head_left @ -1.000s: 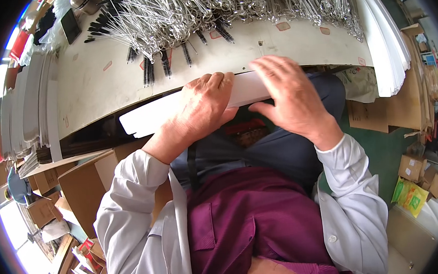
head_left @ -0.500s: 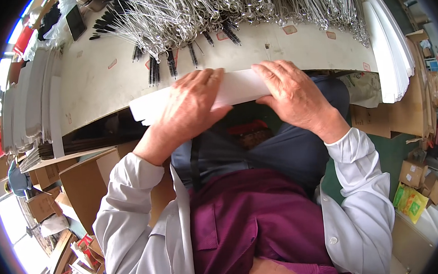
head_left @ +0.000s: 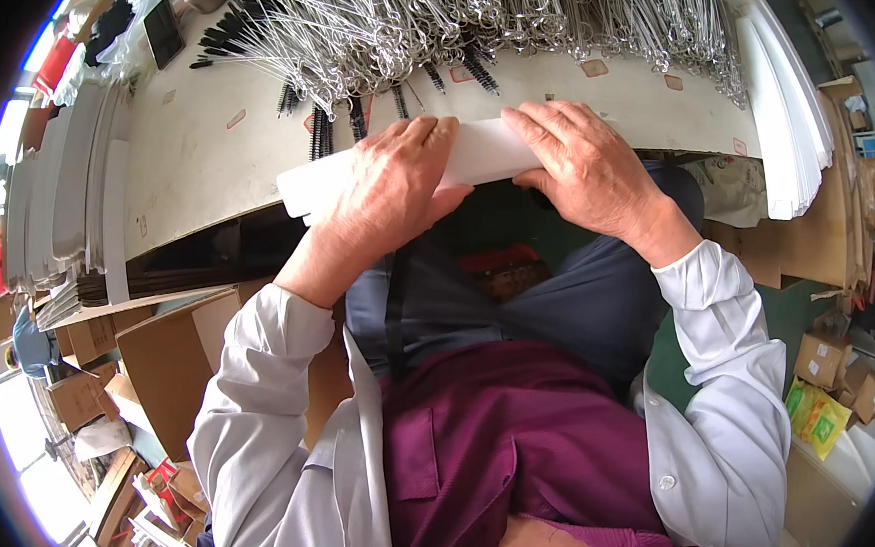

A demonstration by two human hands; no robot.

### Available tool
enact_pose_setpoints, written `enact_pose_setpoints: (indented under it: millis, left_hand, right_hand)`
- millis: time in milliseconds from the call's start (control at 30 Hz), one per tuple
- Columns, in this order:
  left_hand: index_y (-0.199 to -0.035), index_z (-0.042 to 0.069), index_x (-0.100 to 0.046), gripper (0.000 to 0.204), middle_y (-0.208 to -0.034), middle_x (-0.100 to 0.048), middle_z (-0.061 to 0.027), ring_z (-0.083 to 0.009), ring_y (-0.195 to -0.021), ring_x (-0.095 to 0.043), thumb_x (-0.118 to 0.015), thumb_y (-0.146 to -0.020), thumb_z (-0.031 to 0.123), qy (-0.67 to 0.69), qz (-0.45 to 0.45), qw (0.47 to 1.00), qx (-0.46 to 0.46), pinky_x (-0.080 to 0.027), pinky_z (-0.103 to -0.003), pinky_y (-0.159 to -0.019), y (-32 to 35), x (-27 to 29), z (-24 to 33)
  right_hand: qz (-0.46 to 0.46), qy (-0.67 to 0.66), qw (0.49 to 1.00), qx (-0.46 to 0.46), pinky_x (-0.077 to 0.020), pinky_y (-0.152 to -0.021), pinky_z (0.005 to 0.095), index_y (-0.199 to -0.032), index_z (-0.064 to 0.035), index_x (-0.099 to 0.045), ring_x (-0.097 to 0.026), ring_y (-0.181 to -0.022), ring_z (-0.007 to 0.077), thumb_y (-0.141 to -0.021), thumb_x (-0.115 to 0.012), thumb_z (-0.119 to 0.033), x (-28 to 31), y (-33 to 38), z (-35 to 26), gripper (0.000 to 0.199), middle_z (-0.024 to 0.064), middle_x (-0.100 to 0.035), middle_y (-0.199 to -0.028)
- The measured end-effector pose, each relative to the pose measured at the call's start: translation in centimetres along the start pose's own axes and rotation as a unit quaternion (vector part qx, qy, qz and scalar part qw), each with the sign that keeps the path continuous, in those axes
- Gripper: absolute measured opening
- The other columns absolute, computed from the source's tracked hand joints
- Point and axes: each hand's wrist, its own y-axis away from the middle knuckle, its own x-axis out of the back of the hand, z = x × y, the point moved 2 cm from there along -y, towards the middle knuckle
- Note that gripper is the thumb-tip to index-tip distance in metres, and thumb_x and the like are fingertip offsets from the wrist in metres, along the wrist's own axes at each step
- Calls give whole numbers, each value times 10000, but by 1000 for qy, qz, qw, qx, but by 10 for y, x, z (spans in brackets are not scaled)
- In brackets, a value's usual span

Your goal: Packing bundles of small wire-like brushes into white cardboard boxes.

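A long piece of folded white card (head_left: 485, 152) lies crosswise at the near edge of the table (head_left: 211, 172). My left hand (head_left: 390, 184) grips it left of the middle, fingers over the far side and thumb on the near side. Its left end sticks out past that hand. My right hand (head_left: 588, 172) clasps the right end in the same way, hiding that end. Just beyond are wire-handled brushes (head_left: 423, 29) with looped ends, heaped across the table. Black bristles of several brushes (head_left: 321, 135) point toward my hands.
Flat white cards stand stacked at the table's left (head_left: 71, 186) and right (head_left: 783, 112). A dark phone (head_left: 163, 35) is at the far left. Cardboard boxes (head_left: 178, 365) stand at the lower left, with a yellow-green packet (head_left: 817, 417) at the lower right.
Both hands and the white card have shifted slightly away from me, farther over the table edge. The left end has swung a little up and rightward. Both grips stay the same.
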Motion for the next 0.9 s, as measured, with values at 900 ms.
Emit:
enact_pose_setpoints:
  millis: [900]
  left_hand:
    - [-1410,-42,-535,670,-1387,-583,-228,-399,-1305,-547,-765,-883,302,-132,161,977,37,-404,-523,-1151,-2,-70,5]
  right_hand:
    - [-9,1,1000,-19,-357,-1200,459,-1462,18,-496,-479,-1385,345,-878,-742,-237,-34,11,18,683,176,-538,-1465]
